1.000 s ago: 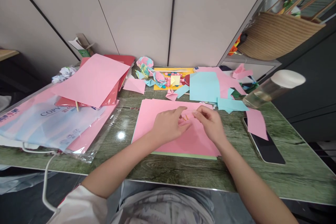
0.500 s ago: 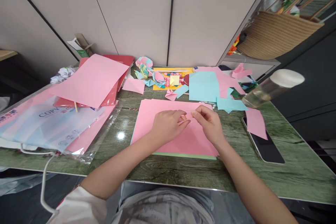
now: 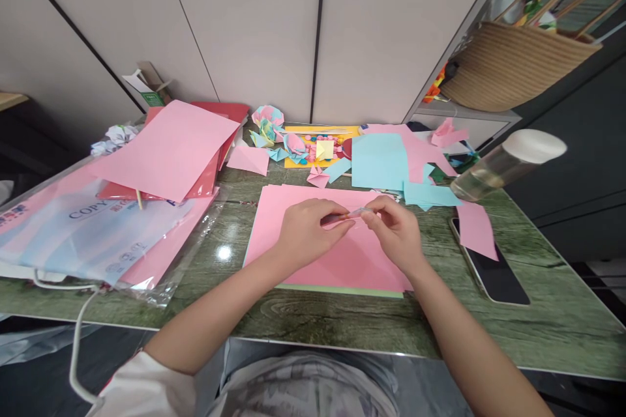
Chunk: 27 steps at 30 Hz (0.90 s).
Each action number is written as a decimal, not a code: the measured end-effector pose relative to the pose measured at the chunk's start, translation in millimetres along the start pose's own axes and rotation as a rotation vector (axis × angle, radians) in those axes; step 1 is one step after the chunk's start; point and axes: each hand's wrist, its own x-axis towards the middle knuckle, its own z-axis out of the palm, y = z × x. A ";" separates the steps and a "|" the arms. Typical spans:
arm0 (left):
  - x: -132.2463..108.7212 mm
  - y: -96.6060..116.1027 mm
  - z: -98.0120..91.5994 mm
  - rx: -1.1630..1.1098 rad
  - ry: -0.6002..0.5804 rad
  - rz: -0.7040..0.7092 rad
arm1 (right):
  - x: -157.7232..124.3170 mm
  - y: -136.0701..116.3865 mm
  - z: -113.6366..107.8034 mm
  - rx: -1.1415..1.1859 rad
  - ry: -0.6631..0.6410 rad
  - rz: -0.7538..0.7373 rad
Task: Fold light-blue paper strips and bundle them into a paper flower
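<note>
Over a stack of pink paper sheets [image 3: 323, 260], both my hands pinch one small, thin piece of what looks like folded paper [image 3: 358, 212]. It appears pale with an orange bit toward its left end; its exact kind is too small to make out. My left hand [image 3: 309, 231] grips the left end between thumb and fingers. At the right end, the thumb and forefinger of my right hand [image 3: 395, 231] are closed on it. Just beyond the stack lie a small pink folded paper [image 3: 317, 176] and a strip of blue paper [image 3: 338, 170].
Paper flowers [image 3: 268, 124] and blue sheets [image 3: 379, 161] lie along the back. A clear bottle [image 3: 503, 166] and a phone [image 3: 493, 273] sit at right. On the left are a plastic paper packet [image 3: 102, 228], a loose pink sheet [image 3: 171, 150] and a white cable [image 3: 75, 345].
The small piece has turned and now stretches between both hands' fingertips, more plainly visible. My left fingers have shifted slightly left; my right hand has tilted a little. Other things stay put.
</note>
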 end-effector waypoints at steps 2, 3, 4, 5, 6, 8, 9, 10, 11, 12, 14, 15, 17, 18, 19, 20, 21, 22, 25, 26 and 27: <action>-0.5 0.6 -0.3 -0.029 0.034 0.023 | -0.5 2.5 -0.9 -0.004 0.002 -0.054; -0.8 0.8 -0.3 -0.042 0.050 0.038 | -0.8 3.4 -1.3 -0.005 0.001 -0.080; -1.0 1.1 -0.2 -0.053 0.067 0.057 | -1.2 4.1 -1.7 -0.005 0.001 -0.105; -1.1 1.3 -0.1 -0.062 0.083 0.081 | -1.5 4.3 -1.9 -0.004 0.000 -0.128; -1.2 1.6 -0.1 -0.065 0.099 0.109 | -1.7 4.2 -2.1 -0.003 0.003 -0.147; -1.0 2.1 -0.3 -0.050 0.128 0.173 | -2.1 3.2 -2.1 -0.001 0.011 -0.173; -0.9 2.3 -0.6 -0.034 0.139 0.204 | -2.2 2.6 -2.0 0.001 0.017 -0.182; -0.9 2.4 -1.1 -0.016 0.148 0.233 | -2.2 2.1 -1.9 0.001 0.024 -0.188; -0.9 2.5 -1.5 0.003 0.155 0.259 | -2.3 1.7 -1.9 0.001 0.033 -0.196; -1.0 2.4 -2.0 0.021 0.163 0.281 | -2.2 1.5 -2.0 -0.001 0.045 -0.209; -1.6 1.7 -2.4 0.046 0.184 0.318 | -2.2 1.4 -2.7 -0.008 0.076 -0.247; -2.1 1.2 -2.4 0.056 0.198 0.332 | -2.1 1.5 -3.3 -0.012 0.095 -0.271; -3.0 -0.1 -1.7 0.075 0.218 0.346 | -1.9 1.7 -4.7 -0.020 0.123 -0.313; -3.3 -0.6 -1.2 0.085 0.224 0.348 | -1.7 1.8 -5.3 -0.025 0.125 -0.326; -3.6 -1.0 -0.8 0.096 0.224 0.345 | -1.5 2.0 -5.9 -0.031 0.119 -0.333; -3.7 -1.0 -0.5 0.104 0.221 0.340 | -1.4 2.3 -6.3 -0.038 0.112 -0.332; -3.6 -0.7 -0.3 0.109 0.214 0.331 | -1.3 2.6 -6.5 -0.045 0.103 -0.324; -3.4 0.0 -0.4 0.109 0.206 0.318 | -1.2 3.0 -6.4 -0.050 0.099 -0.311; -2.3 3.5 -1.3 0.071 0.176 0.292 | -1.9 3.6 -5.0 -0.069 0.093 -0.265; -1.9 4.7 -1.5 0.052 0.172 0.293 | -2.4 3.4 -4.2 -0.072 0.083 -0.257; -1.6 5.5 -1.6 0.036 0.172 0.295 | -3.0 2.8 -3.3 -0.072 0.069 -0.253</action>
